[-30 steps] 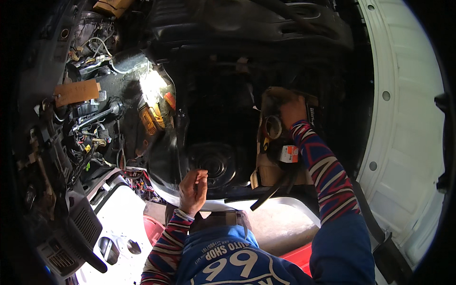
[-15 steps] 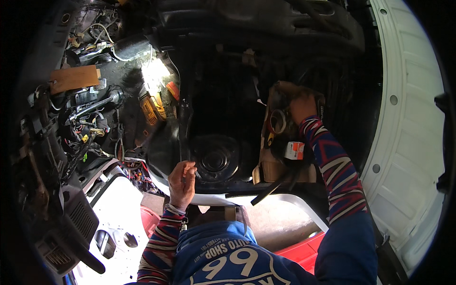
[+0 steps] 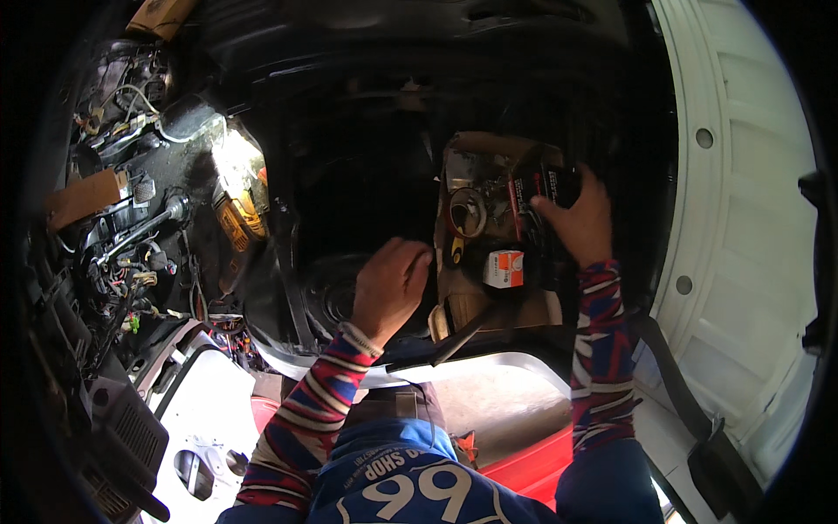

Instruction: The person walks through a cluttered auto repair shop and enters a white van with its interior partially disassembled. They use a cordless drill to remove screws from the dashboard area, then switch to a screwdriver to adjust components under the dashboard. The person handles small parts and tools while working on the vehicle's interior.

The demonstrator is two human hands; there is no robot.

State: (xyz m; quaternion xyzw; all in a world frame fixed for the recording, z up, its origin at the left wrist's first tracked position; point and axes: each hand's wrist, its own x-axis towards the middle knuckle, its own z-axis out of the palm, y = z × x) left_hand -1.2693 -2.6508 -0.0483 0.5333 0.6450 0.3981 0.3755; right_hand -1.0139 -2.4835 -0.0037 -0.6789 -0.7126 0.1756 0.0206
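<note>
A cardboard box [image 3: 452, 297] with low sides stands on the dark vehicle floor, right of centre. My right hand [image 3: 583, 218] is at its right side, closed on a black box [image 3: 534, 185] with a red edge and pale print, thumb on the near side. Inside the cardboard box lie a roll of tape [image 3: 469, 214], a yellow-and-black tool [image 3: 456, 251] and a small white-and-orange box [image 3: 504, 269]. To the left of it my left hand [image 3: 393, 284] hovers over the floor, fingers curled together; anything inside them is hidden.
A lit yellow work light [image 3: 237, 218] lies on the left. Beyond it are bundled wires [image 3: 144, 275], a metal shaft [image 3: 144, 234] and a brown cardboard piece [image 3: 85, 199]. A dark strip [image 3: 463, 336] leans over the sill. White ribbed panelling [image 3: 742, 192] bounds the right side.
My right hand has come to the right side of the cardboard box and now grips the black box. My left hand has moved up and right, closer to the cardboard box. The view has shifted.
</note>
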